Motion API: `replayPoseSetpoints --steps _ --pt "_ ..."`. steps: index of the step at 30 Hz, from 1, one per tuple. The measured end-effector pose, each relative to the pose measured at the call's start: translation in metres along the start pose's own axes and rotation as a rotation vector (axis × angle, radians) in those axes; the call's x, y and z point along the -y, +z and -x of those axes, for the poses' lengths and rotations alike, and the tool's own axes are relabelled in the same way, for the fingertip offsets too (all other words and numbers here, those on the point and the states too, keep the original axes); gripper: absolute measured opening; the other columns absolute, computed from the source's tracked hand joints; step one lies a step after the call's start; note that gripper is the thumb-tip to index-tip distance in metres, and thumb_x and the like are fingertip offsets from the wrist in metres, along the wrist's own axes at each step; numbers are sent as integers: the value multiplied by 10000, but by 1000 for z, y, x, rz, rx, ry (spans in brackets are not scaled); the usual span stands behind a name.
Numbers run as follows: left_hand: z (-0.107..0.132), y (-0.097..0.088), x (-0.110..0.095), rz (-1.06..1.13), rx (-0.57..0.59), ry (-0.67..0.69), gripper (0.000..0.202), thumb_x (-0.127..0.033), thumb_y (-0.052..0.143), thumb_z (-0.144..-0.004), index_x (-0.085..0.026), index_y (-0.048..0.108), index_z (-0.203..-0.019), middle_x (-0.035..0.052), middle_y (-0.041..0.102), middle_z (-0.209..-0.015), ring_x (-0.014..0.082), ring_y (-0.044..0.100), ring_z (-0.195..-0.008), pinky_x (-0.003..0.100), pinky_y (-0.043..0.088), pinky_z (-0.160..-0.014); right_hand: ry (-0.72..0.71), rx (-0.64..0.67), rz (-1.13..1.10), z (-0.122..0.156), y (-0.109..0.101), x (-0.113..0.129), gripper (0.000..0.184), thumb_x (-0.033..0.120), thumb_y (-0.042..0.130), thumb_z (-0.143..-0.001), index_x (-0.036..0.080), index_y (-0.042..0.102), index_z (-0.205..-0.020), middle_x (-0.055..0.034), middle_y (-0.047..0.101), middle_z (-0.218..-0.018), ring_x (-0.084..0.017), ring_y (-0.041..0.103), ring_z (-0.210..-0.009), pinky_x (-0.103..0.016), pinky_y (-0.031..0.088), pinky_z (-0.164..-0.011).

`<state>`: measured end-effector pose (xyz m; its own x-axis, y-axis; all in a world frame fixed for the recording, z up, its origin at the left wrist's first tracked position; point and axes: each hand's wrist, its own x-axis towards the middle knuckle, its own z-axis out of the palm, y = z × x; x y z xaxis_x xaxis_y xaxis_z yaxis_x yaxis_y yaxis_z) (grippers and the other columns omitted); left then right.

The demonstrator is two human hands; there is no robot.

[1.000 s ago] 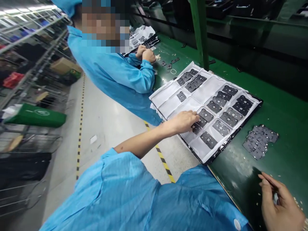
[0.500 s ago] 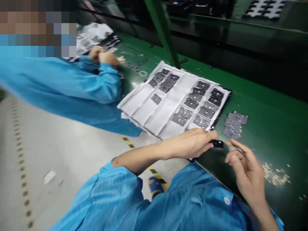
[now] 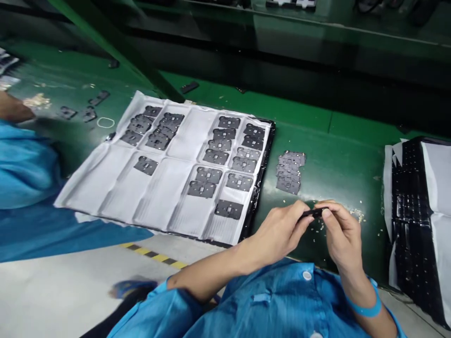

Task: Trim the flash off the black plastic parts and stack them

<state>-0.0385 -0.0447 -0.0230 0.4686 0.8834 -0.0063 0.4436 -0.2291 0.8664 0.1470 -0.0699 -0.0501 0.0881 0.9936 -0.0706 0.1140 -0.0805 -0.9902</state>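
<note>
Between my two hands is a small flat black plate, seen nearly edge-on. My left hand pinches its left end between thumb and fingers. At the other end, my right hand grips it with thumb and forefinger. Past my hands, a pile of overlapping dark grey plates lies on the green bench. To the left, a black tray lined with white sheet carries similar plates in several of its compartments. One plate lies in the near right compartment, close to my left forearm.
Pale crumbs are scattered on the bench by my right hand. Black trays with white sheets stand at the right. A slanted green post rises behind the tray. At the left is a co-worker's blue sleeve, with loose black pieces nearby.
My view has swung to the right, bringing the right-hand trays in. My right hand, apart from the black plate before, now grips its end. My left hand still holds it.
</note>
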Motion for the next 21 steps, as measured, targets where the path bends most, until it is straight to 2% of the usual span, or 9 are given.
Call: replayPoseSetpoints --steps 4,9,15,21 --pt "-5 14 -4 -8 39 -25 126 -277 430 -1118 -240 465 -1002 -26 578 -744 165 553 -596 284 345 -596 -38 -27 -114 -1 2 -8 224 427 606 -1092 249 725 -1029 -74 733 -1054 -249 704 -1013 -374 567 -866" --pt "-9 24 -8 27 70 -47 127 -310 427 -1121 -244 438 -1014 -17 593 -769 166 568 -602 285 340 -579 -70 9 -280 0 2 -7 169 343 553 -1115 264 679 -1033 -58 688 -1016 -241 690 -1020 -365 547 -840" --pt "-9 28 -12 65 73 -73 137 -338 443 -1121 -238 466 -1030 -5 618 -805 164 588 -630 285 380 -597 -69 34 -267 0 -8 -4 176 348 551 -1109 258 688 -1047 -73 660 -1067 -245 666 -1042 -383 548 -880" --pt "-8 29 -13 175 78 -103 181 -372 448 -1108 -246 435 -979 -30 564 -762 145 508 -599 279 335 -587 -69 31 -257 3 -8 -6 191 352 534 -1108 260 677 -1021 -53 661 -1029 -226 652 -958 -371 534 -855"
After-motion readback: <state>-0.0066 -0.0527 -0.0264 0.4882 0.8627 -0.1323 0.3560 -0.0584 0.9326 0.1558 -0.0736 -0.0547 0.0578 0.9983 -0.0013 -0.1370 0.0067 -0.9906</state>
